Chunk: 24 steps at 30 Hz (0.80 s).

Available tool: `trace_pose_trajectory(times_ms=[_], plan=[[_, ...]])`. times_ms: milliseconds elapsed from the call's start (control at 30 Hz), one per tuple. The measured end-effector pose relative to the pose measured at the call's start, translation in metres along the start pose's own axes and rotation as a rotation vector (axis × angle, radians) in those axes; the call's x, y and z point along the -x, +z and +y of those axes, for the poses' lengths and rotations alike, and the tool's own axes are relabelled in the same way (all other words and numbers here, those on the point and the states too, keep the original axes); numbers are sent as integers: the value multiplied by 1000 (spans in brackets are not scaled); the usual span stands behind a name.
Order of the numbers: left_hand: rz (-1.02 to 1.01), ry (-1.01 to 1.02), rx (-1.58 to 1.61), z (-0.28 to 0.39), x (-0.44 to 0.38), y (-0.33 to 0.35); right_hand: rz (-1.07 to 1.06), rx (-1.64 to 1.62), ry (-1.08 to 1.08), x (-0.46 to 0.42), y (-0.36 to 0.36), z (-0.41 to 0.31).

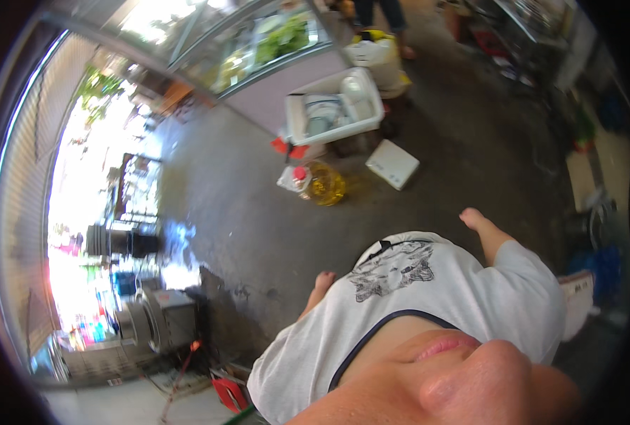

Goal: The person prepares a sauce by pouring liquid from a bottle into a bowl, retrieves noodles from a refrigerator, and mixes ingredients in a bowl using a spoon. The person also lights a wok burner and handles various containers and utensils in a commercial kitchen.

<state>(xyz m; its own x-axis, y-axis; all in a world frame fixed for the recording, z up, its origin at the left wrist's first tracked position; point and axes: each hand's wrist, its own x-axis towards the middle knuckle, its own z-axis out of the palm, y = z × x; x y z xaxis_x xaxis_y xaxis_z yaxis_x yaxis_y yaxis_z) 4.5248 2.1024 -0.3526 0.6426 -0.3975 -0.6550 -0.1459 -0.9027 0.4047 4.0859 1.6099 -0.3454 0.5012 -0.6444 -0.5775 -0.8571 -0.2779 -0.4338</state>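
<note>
My left hand (324,280) hangs low beside my white printed shirt (394,271), mostly covered by it. On the other side, my right hand (472,218) is held out from my body over the floor, touching nothing that I can see. Both are small and blurred, so their fingers cannot be made out. Ahead of me on the concrete floor stands a large clear bottle of yellow oil (326,184) with a red cap (299,172). A white box (392,164) lies to its right. Behind them, a white plastic tub (333,133) holds dishes and stands raised off the floor.
A glass display case (280,71) holds leafy greens (283,41). Beside the tub is a full white and yellow bag (374,61), with another person's legs (381,16) behind. A grey machine (171,321) and a black bucket-like container (124,241) stand left, by the bright entrance.
</note>
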Motion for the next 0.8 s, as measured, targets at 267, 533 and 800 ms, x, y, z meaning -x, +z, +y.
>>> trace_pose_trajectory(times_ms=[267, 533, 800], plan=[[-344, 113, -224, 332, -120, 15, 292, -608, 212, 31, -89, 75], [-588, 1419, -1663, 646, -267, 172, 435, -678, 783, 192, -34, 245], [-670, 766, -264, 1007, -102, 445, 567, -1731, 1114, 196, -39, 305]])
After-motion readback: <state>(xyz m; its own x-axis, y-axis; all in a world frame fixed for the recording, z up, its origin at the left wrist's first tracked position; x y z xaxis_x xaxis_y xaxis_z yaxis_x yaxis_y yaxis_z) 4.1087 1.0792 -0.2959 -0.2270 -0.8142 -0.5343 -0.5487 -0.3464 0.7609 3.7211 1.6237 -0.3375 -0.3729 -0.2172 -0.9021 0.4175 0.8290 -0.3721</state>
